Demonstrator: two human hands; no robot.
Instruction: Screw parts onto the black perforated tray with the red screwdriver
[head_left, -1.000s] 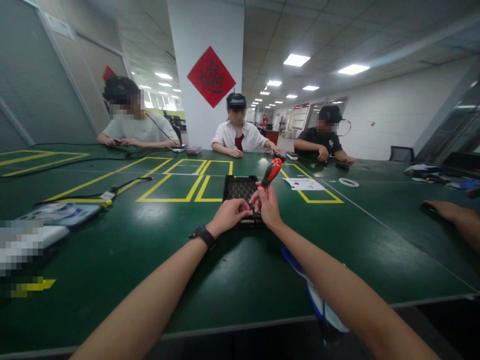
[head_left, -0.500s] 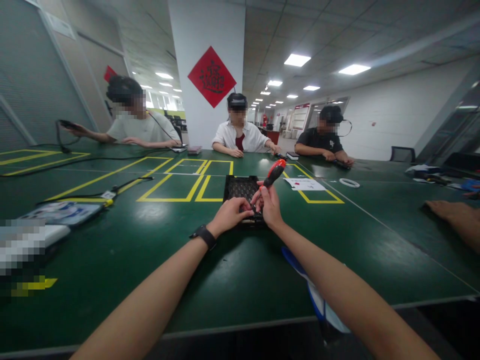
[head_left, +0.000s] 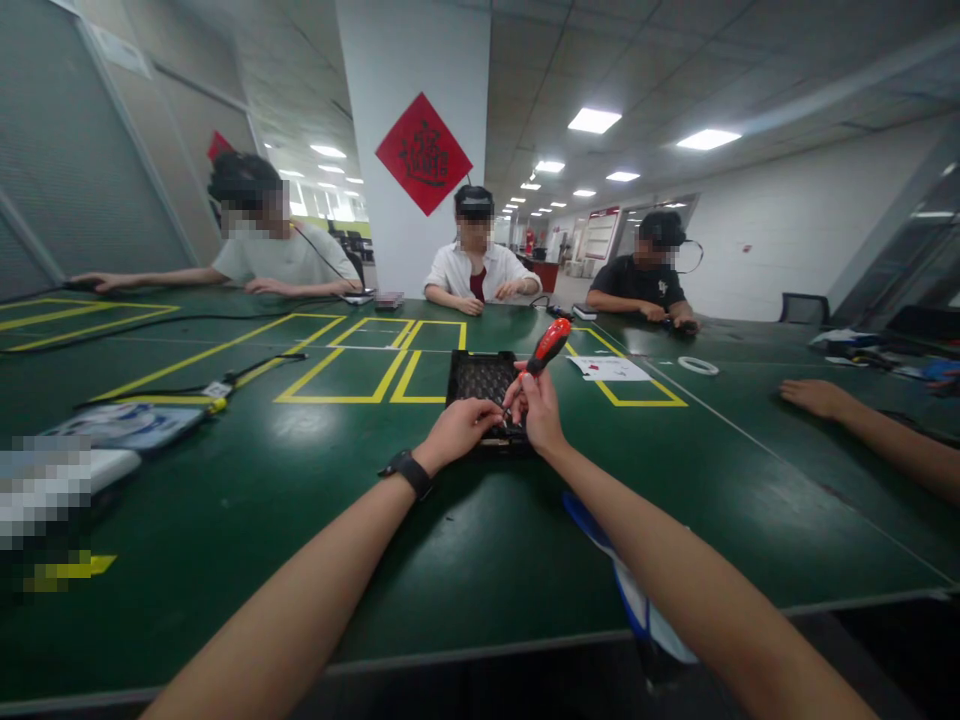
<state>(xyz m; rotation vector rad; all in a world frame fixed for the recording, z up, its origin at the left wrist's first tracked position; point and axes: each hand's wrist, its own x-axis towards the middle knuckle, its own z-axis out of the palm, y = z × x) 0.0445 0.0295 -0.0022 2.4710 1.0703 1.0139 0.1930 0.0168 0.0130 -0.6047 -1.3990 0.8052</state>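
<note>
One black tray (head_left: 484,374) (textured inside), screwdriver (head_left: 551,346) above

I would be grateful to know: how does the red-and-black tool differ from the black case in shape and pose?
The tool is slim, while the case is broad and boxy. The tool is held tilted in the right hand; the case lies on the table. Both have black parts.

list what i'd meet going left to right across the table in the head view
Flat blue-and-white item → black wristband → left hand → red-and-black-handled tool → white printed sheet → white ring → another person's hand
</note>
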